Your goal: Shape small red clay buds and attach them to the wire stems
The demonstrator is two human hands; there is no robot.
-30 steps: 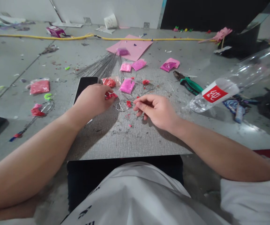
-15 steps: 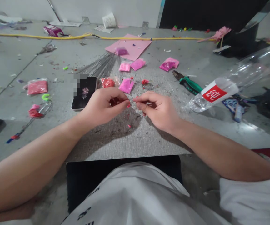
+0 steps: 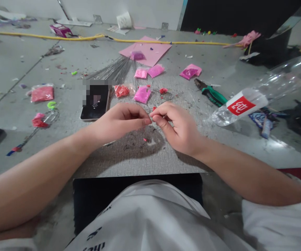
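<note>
My left hand [image 3: 125, 119] and my right hand [image 3: 178, 128] meet fingertip to fingertip above the grey table. Both are closed in a pinch on a thin wire that the fingers mostly hide. A bit of red clay [image 3: 154, 108] shows beside the right fingertips. Just beyond lies a wire piece with a red clay lump [image 3: 163, 91]. Near it are a bright pink packet [image 3: 142, 94] and a packet of red clay [image 3: 121, 91]. A phone [image 3: 95, 101] rests by my left wrist. Below the fingertips, a small red crumb [image 3: 145, 139] is on the table.
Green-handled pliers [image 3: 211, 94] and a plastic bottle [image 3: 240, 101] lie to the right. A bundle of grey wires [image 3: 114, 70] and pink paper [image 3: 154, 52] are farther back. At left are a wire piece with pink-red clay [image 3: 39, 120] and a red packet [image 3: 42, 93].
My fingertips have come closer together, so the wire between them is now mostly covered. The left hand's fingers are straighter. The whole view has shifted slightly.
</note>
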